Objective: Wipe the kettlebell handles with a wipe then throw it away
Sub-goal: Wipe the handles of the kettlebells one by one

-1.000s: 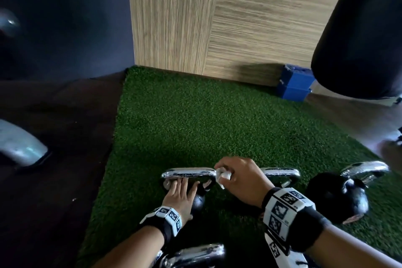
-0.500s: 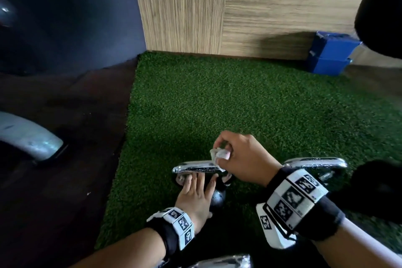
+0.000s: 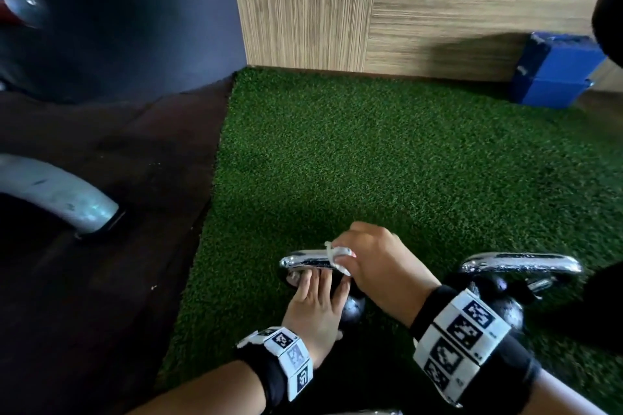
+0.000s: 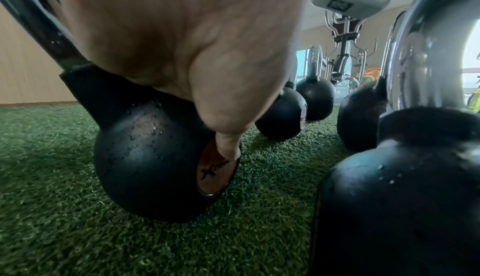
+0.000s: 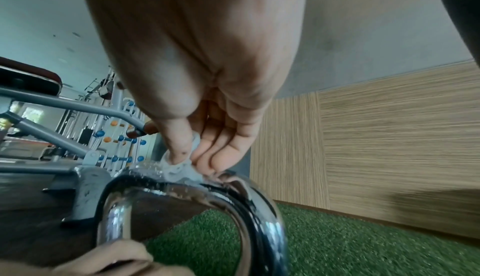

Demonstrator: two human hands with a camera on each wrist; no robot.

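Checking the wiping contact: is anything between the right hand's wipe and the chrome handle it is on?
Nothing visible. The right hand presses the wipe straight onto the chrome handle; the left hand rests lower, on the kettlebell body.

Open green artificial turf ahead of me gives passage; black chrome-handled kettlebells crowd right, grey curved metal machine leg blocks left.

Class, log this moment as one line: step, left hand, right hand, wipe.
step: wiping handle | left hand: steadies kettlebell | right hand: pinches wipe | wipe: on handle
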